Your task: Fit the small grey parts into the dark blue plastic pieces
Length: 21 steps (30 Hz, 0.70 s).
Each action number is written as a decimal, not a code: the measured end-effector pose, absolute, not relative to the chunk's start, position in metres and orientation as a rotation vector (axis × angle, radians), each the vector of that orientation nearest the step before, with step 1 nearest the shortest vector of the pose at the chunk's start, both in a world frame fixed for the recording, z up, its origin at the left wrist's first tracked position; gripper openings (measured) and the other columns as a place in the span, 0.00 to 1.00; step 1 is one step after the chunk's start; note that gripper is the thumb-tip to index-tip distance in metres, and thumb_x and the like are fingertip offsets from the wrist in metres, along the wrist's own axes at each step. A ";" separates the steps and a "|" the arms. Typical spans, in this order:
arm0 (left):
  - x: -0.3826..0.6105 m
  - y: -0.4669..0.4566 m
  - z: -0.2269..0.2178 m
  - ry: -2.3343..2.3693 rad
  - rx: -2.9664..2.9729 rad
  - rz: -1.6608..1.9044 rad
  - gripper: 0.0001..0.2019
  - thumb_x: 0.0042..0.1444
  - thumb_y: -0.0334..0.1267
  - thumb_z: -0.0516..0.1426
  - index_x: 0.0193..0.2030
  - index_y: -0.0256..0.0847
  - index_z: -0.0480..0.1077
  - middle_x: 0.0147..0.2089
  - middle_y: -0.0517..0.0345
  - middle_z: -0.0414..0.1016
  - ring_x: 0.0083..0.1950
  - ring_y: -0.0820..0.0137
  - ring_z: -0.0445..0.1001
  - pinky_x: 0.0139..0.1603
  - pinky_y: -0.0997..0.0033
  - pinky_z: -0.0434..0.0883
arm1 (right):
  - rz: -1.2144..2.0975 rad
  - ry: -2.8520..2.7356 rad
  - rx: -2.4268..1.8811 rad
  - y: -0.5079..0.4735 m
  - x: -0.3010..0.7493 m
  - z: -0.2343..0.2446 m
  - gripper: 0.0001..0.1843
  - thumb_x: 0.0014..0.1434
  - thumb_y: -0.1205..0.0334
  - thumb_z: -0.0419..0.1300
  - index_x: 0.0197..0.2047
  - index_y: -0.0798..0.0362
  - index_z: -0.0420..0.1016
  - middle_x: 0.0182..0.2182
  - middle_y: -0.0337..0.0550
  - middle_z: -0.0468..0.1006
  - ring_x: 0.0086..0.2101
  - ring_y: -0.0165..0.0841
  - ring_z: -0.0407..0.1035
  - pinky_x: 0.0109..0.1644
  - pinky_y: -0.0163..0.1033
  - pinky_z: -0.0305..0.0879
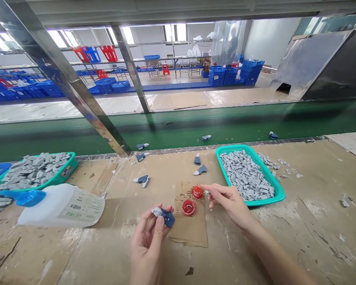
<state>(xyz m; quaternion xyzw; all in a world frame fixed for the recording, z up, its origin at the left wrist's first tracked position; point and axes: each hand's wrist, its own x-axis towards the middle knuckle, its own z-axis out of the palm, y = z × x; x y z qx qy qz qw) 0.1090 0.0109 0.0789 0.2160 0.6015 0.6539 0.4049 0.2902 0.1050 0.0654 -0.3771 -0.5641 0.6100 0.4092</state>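
Note:
My left hand (148, 241) is shut on a blue-grey plastic part (167, 217) with a white piece at its end. My right hand (228, 202) pinches a small grey piece (207, 192) between thumb and forefinger, just beside a red cap (197, 191). A second red cap (188, 207) lies between my hands, holding red liquid. Both caps rest on a brown cardboard sheet (190, 233) speckled with small granules. Several finished blue-grey parts, one (141, 181) among them, lie further forward on the bench.
A teal tray (249, 176) of grey pieces stands right of my hands, and another (35, 172) stands at the left. A white plastic bottle (62, 206) with a blue cap lies left. A green conveyor belt (178, 126) runs beyond the worn bench, behind a steel post (77, 87).

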 end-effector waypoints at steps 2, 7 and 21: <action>0.108 0.010 0.078 1.518 0.531 1.660 0.21 0.45 0.46 0.64 0.45 0.41 0.70 0.42 0.51 0.78 0.48 0.62 0.75 0.43 0.71 0.75 | 1.521 -1.414 -0.968 0.104 0.285 0.065 0.16 0.60 0.50 0.58 0.42 0.51 0.80 0.31 0.41 0.75 0.30 0.31 0.68 0.35 0.37 0.68; 0.105 0.010 0.074 1.489 0.488 1.655 0.22 0.42 0.45 0.66 0.44 0.40 0.70 0.42 0.51 0.78 0.49 0.61 0.75 0.45 0.70 0.75 | 1.457 -1.240 -1.176 0.103 0.271 0.052 0.17 0.52 0.49 0.65 0.36 0.56 0.78 0.32 0.48 0.80 0.32 0.37 0.72 0.30 0.37 0.71; 0.099 0.011 0.065 1.394 0.416 1.672 0.20 0.39 0.39 0.68 0.41 0.38 0.72 0.42 0.50 0.78 0.47 0.61 0.76 0.43 0.70 0.76 | 1.448 -1.102 -1.236 0.107 0.262 0.025 0.19 0.51 0.49 0.66 0.33 0.58 0.72 0.26 0.45 0.77 0.25 0.30 0.69 0.28 0.34 0.68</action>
